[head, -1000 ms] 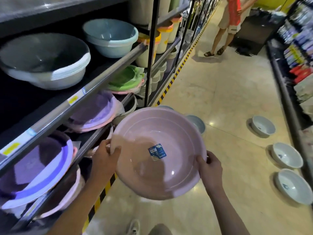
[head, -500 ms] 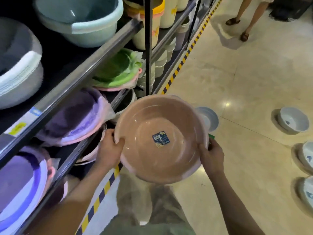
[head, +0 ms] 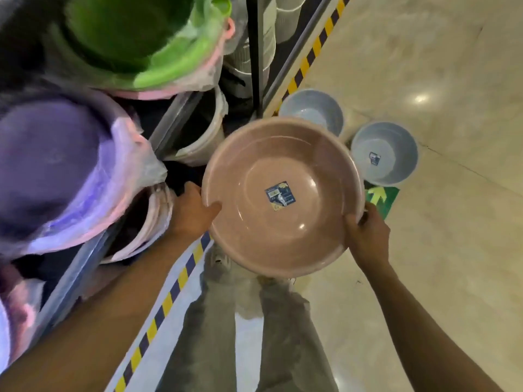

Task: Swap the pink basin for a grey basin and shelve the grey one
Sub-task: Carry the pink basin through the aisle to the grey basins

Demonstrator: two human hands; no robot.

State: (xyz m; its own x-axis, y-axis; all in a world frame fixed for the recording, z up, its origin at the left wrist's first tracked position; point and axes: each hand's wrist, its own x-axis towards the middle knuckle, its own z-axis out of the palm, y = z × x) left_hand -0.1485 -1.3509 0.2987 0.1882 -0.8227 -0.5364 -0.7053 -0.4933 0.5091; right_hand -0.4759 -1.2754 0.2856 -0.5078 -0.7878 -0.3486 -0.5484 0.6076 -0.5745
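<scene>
While both hands grip its rim, left hand (head: 192,213) and right hand (head: 368,236) on opposite sides, the pink basin (head: 283,193) hangs above the floor, two grey basins (head: 385,154) just beyond it.

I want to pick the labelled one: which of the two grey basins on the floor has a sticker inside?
The right grey basin, near the green arrow sign. The left grey basin, partly behind the pink basin, shows no sticker.

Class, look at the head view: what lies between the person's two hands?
The pink basin: the left hand and right hand each grip its rim on opposite sides, seen in the head view.
</scene>
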